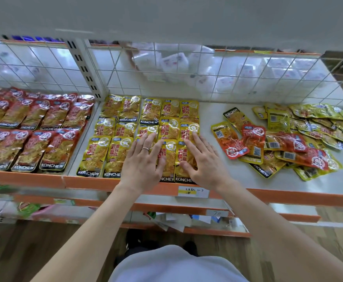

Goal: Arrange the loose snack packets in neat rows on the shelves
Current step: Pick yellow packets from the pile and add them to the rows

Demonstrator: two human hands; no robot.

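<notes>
Both hands, left (144,159) and right (202,161), press flat with straight fingers on the yellow rows (146,127); the loose packets (288,139) alongside look light, slippery, best pinched by an edge.

One wide-angle view, worn on the person's head, set square before the shelf (278,186) and looking forward and steeply down onto it. It sits close, at arm's reach: both forearms come in from the bottom edge, the left hand (144,159) and right hand (203,161) lying mid-frame. The wire-mesh back (166,74) crosses the upper part, the wooden floor (24,251) and the person's own torso (176,265) the bottom; straight edges bow outward
</notes>
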